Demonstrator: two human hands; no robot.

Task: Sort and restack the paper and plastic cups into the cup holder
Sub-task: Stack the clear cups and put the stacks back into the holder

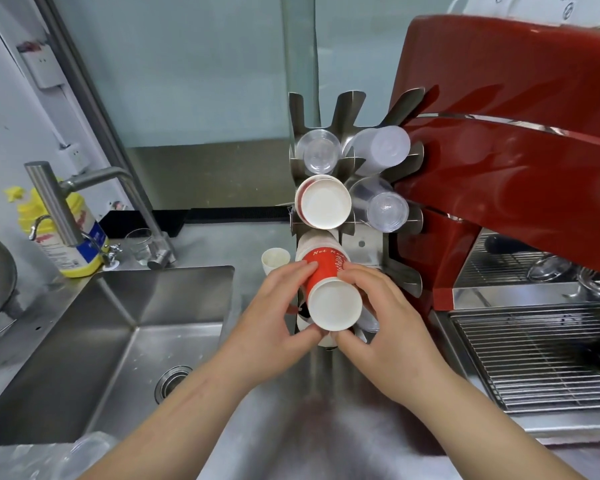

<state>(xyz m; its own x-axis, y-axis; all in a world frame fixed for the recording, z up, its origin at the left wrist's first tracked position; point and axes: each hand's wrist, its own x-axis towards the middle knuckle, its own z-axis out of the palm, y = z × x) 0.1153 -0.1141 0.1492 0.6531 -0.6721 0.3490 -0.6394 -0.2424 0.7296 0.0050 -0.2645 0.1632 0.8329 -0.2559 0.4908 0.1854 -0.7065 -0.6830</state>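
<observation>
Already most of the sorting looks done: the cup holder (pixel 368 251) carries clear plastic cups (pixel 318 151) in its far slots and a paper cup stack (pixel 323 201) in the middle left slot. Both the left hand (pixel 280 308) and the right hand (pixel 383 315) grasp a red paper cup (pixel 328 289) at the near left slot, seating it. One small white cup (pixel 274 259) stands on the worktop (pixel 243 244) just left of the holder, seemingly left to place.

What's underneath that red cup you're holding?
The red cup caps a stack of paper cups in the holder. Both hands cover its base, so the lowest part is hidden.
</observation>
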